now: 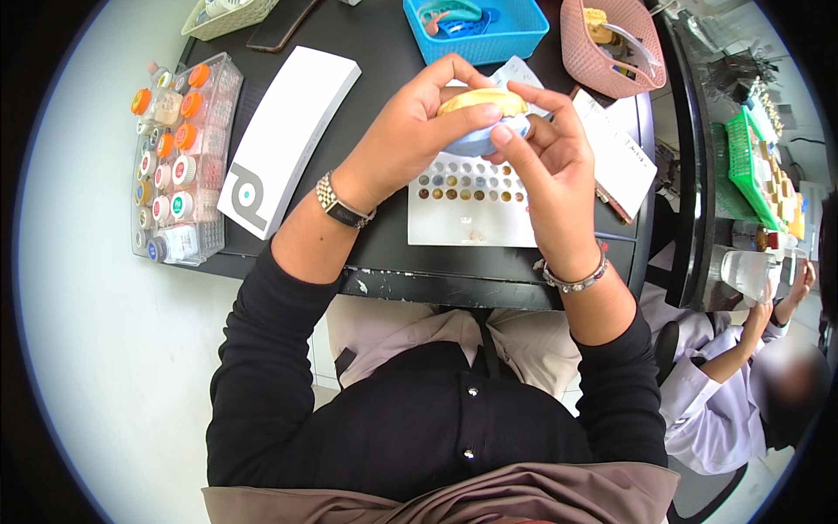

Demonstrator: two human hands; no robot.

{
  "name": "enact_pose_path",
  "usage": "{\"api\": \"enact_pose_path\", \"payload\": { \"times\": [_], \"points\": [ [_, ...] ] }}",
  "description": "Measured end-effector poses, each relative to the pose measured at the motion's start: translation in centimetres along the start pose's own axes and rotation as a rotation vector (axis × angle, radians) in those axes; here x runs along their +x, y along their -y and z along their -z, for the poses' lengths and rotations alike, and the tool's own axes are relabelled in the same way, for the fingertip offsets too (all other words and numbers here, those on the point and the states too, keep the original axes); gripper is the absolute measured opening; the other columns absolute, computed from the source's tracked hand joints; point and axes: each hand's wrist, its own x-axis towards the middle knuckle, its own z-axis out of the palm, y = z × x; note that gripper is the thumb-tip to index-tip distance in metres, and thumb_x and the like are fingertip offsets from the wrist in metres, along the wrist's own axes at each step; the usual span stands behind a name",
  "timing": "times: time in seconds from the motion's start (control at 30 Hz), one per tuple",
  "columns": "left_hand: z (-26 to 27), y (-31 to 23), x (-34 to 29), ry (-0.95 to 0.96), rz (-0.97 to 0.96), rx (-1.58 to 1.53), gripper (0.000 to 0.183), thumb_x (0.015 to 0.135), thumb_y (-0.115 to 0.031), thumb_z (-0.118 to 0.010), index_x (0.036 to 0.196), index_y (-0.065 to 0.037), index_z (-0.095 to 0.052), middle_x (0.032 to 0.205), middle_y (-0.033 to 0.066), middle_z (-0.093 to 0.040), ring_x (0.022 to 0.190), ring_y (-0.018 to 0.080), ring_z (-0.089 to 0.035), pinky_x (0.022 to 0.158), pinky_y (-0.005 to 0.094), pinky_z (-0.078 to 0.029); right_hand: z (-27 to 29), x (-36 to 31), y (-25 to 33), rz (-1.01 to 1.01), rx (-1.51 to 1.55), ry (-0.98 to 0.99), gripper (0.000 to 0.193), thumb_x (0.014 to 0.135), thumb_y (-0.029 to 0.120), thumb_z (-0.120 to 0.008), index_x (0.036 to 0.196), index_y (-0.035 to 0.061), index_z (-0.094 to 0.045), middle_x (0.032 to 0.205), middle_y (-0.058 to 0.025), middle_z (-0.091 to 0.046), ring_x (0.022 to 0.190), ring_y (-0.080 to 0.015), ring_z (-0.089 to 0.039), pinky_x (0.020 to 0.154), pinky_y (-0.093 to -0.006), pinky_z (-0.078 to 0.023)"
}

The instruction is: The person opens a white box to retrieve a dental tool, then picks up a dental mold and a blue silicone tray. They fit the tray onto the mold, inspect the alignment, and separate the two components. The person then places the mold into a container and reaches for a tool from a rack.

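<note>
Above the desk, both of my hands hold a dental cast (489, 101), with a yellow upper part and a pale blue lower part. My left hand (393, 144) wraps round its left side, thumb across the front and fingers over the top. On the other side my right hand (559, 162) grips it with thumb and fingers; its thumb presses near the blue part. Fingers cover much of the cast's sides. Below lies a white plate (471, 225) with rows of small round coloured spots, partly hidden by my right hand.
To the left stand a clear rack (214, 236) of small capped bottles and a long white box (301, 118). Farther back are a blue basket (489, 51) and a pink basket (602, 72). Papers (630, 162) lie at right. Another person (711, 402) sits at the neighbouring bench.
</note>
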Motion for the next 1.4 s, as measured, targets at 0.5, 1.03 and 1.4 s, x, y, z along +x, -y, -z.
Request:
{"api": "enact_pose_path", "payload": {
  "times": [0.5,1.03,1.4],
  "points": [
    [-1.2,0.1,-0.2,-0.092,-0.034,-0.001,0.028,0.094,-0.017,-0.052,0.118,-0.002,-0.057,0.108,0.007,-0.063,0.096,0.0095,-0.058,0.086,0.024,-0.047,-0.1,0.1,0.1,-0.087,0.146,0.022,0.055,0.087,0.004,-0.062,0.131,0.0032,-0.029,0.099,-0.0105,-0.059,0.088,-0.0119,-0.059,0.074,-0.0243,-0.05],
    [-1.3,-0.8,-0.5,-0.054,-0.042,0.083,0.028,0.094,-0.015,-0.051,0.119,-0.004,-0.054,0.107,0.0051,-0.061,0.095,0.0102,-0.057,0.084,0.0242,-0.046,-0.5,-0.3,-0.6,-0.018,0.251,0.057,0.057,0.088,0.005,-0.062,0.13,0.0053,-0.023,0.109,-0.0119,-0.055,0.095,-0.0139,-0.058,0.074,-0.0268,-0.052],
    [-0.8,-1.0,-0.6,-0.046,-0.229,0.215,0.031,0.091,-0.013,-0.057,0.12,-0.003,-0.057,0.109,0.0079,-0.063,0.1,0.0126,-0.058,0.087,0.0264,-0.046,-0.8,-0.6,-0.4,0.147,0.114,0.089,0.05,0.09,0.004,-0.058,0.128,0.0033,-0.025,0.109,-0.0134,-0.054,0.098,-0.0151,-0.057,0.08,-0.0286,-0.052]
  ]
}}
